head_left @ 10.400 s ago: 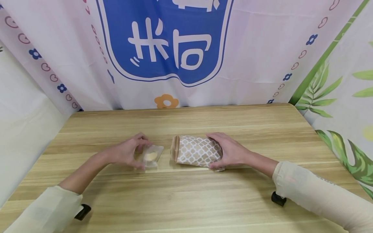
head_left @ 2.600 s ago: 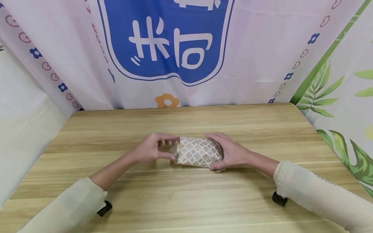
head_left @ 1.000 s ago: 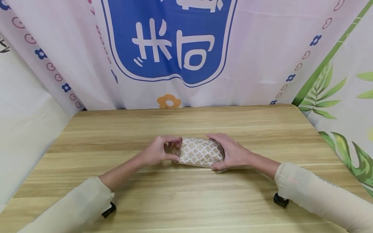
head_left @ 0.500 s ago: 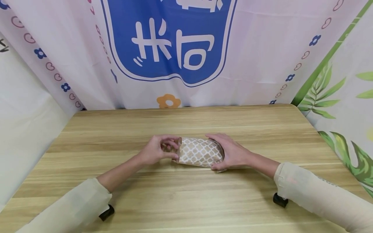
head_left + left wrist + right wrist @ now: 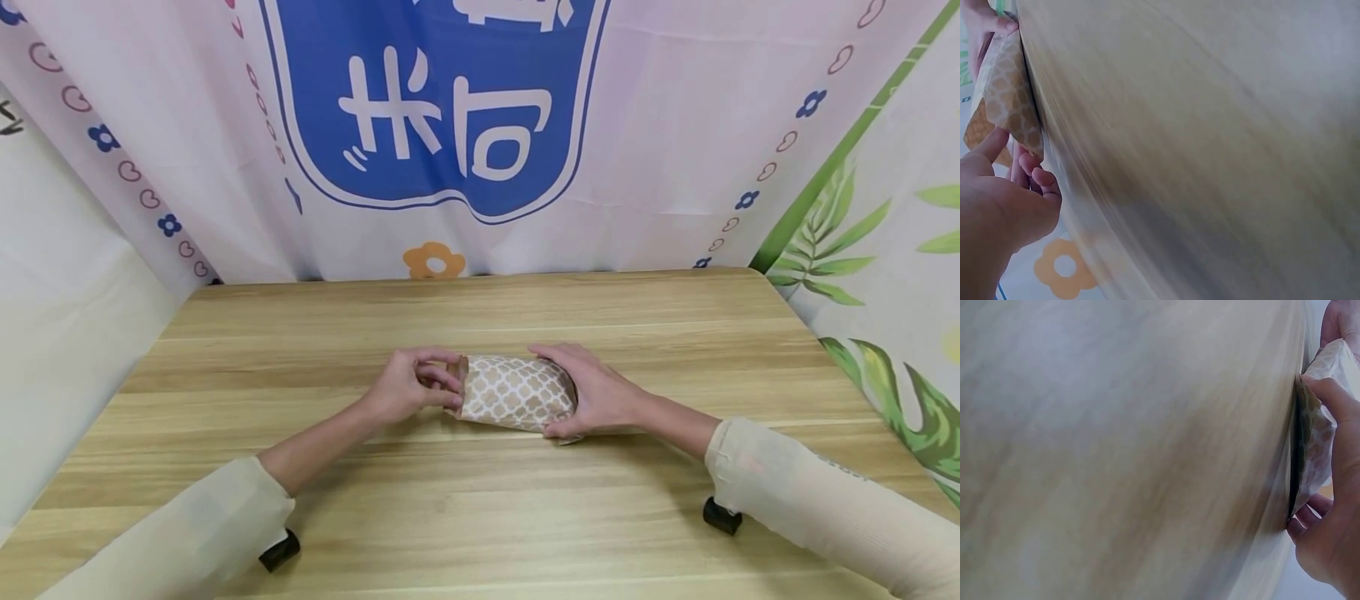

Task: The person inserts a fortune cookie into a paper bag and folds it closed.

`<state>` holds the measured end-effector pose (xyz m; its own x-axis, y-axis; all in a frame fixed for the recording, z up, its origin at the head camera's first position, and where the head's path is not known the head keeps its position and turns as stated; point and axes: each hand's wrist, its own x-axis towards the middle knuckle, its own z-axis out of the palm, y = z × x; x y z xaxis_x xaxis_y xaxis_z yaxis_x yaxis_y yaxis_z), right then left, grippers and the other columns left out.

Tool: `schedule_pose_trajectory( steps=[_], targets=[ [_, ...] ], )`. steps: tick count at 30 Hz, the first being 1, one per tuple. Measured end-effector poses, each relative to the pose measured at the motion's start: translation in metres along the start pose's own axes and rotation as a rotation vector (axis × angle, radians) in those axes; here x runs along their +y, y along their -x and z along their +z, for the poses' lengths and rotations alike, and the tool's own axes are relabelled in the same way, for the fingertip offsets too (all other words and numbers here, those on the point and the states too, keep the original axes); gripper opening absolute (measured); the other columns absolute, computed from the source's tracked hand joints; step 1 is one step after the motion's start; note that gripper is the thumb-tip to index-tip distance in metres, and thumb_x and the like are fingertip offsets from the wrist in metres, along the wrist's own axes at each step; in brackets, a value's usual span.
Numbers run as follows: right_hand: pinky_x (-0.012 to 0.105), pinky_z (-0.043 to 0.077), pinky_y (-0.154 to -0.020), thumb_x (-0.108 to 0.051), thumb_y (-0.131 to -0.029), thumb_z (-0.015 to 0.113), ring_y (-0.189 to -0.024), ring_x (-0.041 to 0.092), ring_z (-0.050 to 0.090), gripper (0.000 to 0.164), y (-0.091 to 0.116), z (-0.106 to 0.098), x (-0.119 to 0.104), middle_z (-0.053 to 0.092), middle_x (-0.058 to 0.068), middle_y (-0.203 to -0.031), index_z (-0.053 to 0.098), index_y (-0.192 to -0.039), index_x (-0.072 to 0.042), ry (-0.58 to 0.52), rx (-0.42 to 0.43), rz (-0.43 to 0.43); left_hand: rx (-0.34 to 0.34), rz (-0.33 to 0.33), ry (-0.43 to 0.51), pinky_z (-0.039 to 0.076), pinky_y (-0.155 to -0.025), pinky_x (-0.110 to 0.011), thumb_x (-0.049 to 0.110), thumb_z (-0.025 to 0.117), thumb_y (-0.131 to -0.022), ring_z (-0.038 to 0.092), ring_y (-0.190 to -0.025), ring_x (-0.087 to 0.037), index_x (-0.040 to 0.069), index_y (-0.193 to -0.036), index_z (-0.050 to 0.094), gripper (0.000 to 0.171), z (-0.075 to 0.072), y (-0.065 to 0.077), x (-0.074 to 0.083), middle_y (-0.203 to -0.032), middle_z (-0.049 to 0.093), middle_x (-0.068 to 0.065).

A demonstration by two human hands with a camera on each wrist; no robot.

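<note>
A brown paper bag [image 5: 517, 390] with a white lattice print lies on its side on the wooden table [image 5: 480, 517], its mouth to the left. My right hand [image 5: 600, 392] grips the closed end, thumb on the near edge and fingers on the far one. At the mouth, my left hand [image 5: 405, 390] has thumb and fingertips curled at the rim. The left wrist view shows the bag [image 5: 1010, 94] with its mouth partly spread and the left fingers [image 5: 1047, 181] bent against its edge. Whatever is inside the bag is hidden.
A white curtain [image 5: 660, 150] with a blue emblem hangs behind the table's back edge. On the right is a leaf-printed cloth [image 5: 885, 333]. Black wrist straps [image 5: 722, 515] show under both pale sleeves [image 5: 825, 492].
Ten seconds ago my left hand held a small clear packet with a round yellowish thing beside the bag; it is now out of sight. Since then that hand moved right to the mouth; its fingers curled more lately.
</note>
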<state>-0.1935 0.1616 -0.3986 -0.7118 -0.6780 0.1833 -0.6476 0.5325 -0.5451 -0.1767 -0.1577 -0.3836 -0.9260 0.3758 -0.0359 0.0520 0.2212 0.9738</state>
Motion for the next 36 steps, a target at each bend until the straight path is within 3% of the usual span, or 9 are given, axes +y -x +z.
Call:
schedule_pose_trajectory(
  steps=[6, 11, 16, 21, 28, 36],
  targets=[
    [0.066, 0.037, -0.112, -0.048, -0.066, 0.091, -0.14, 0.04, 0.045, 0.113, 0.0, 0.0, -0.001, 0.051, 0.016, -0.152, 0.04, -0.157, -0.005, 0.013, 0.005, -0.004, 0.014, -0.039, 0.068, 0.062, -0.077, -0.03, -0.02, 0.076, -0.08, 0.076, -0.083, -0.022, -0.017, -0.13, 0.059, 0.053, 0.006, -0.001, -0.001, -0.096, 0.075, -0.027],
    [0.065, 0.037, -0.113, -0.046, -0.065, 0.092, -0.141, 0.038, 0.044, 0.114, 0.0, -0.002, -0.001, 0.051, 0.015, -0.152, 0.039, -0.158, -0.007, 0.002, -0.002, 0.015, 0.023, -0.011, 0.036, 0.061, -0.076, -0.027, -0.021, 0.076, -0.079, 0.075, -0.083, -0.019, -0.018, -0.125, 0.061, 0.048, 0.012, -0.003, -0.002, -0.094, 0.075, -0.026],
    [0.065, 0.039, -0.11, -0.044, -0.065, 0.092, -0.14, 0.039, 0.045, 0.113, 0.001, -0.003, 0.001, 0.05, 0.015, -0.152, 0.04, -0.157, -0.007, -0.007, 0.0, 0.026, 0.069, 0.006, -0.027, 0.06, -0.076, -0.023, -0.018, 0.078, -0.08, 0.076, -0.087, -0.026, -0.017, -0.124, 0.061, 0.047, 0.018, -0.005, -0.002, -0.094, 0.076, -0.025],
    [0.066, 0.039, -0.11, -0.045, -0.066, 0.092, -0.138, 0.039, 0.046, 0.111, 0.001, -0.005, 0.005, 0.051, 0.016, -0.152, 0.04, -0.157, -0.006, -0.01, -0.004, 0.011, 0.114, -0.001, -0.032, 0.06, -0.076, -0.023, -0.019, 0.078, -0.079, 0.077, -0.087, -0.028, -0.016, -0.123, 0.061, 0.047, 0.022, -0.006, -0.003, -0.093, 0.076, -0.024],
    [0.066, 0.039, -0.11, -0.046, -0.067, 0.092, -0.138, 0.04, 0.047, 0.111, 0.0, -0.007, 0.008, 0.051, 0.016, -0.152, 0.04, -0.157, -0.006, -0.012, -0.011, 0.003, 0.128, 0.023, -0.033, 0.059, -0.075, -0.021, -0.018, 0.077, -0.08, 0.077, -0.089, -0.03, -0.018, -0.121, 0.063, 0.043, 0.025, -0.007, -0.003, -0.093, 0.076, -0.026],
    [0.064, 0.039, -0.11, -0.043, -0.066, 0.093, -0.137, 0.04, 0.047, 0.11, -0.001, -0.008, 0.011, 0.052, 0.017, -0.151, 0.042, -0.155, -0.004, -0.046, -0.014, -0.014, 0.143, -0.012, -0.048, 0.059, -0.076, -0.021, -0.017, 0.079, -0.079, 0.076, -0.088, -0.027, -0.017, -0.116, 0.066, 0.039, 0.03, -0.01, -0.001, -0.093, 0.076, -0.024]
  ],
)
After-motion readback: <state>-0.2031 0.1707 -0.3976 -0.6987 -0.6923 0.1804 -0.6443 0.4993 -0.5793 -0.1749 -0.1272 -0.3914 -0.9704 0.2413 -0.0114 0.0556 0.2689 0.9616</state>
